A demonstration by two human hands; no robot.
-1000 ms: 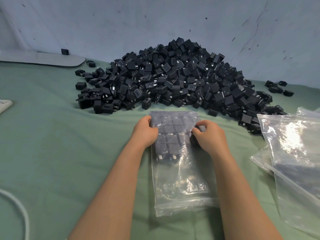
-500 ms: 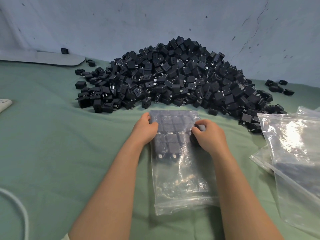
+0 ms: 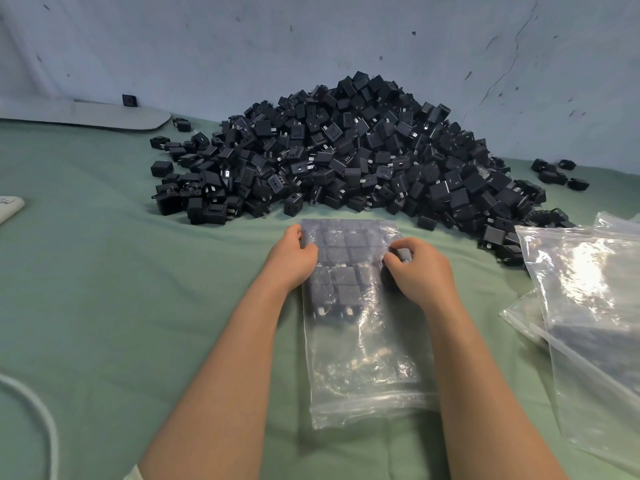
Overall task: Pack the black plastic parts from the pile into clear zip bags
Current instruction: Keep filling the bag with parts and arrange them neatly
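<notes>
The place looks like a small, informal packing workroom. A large heap of identical black plastic parts lies loose on a work surface covered in green cloth. The heap is banked against a pale painted wall that is scuffed, spotted and split by a long crack. A clear zip bag, partly filled with parts set in rows, lies in front of the heap. A stack of zip bags lies at the right.
</notes>
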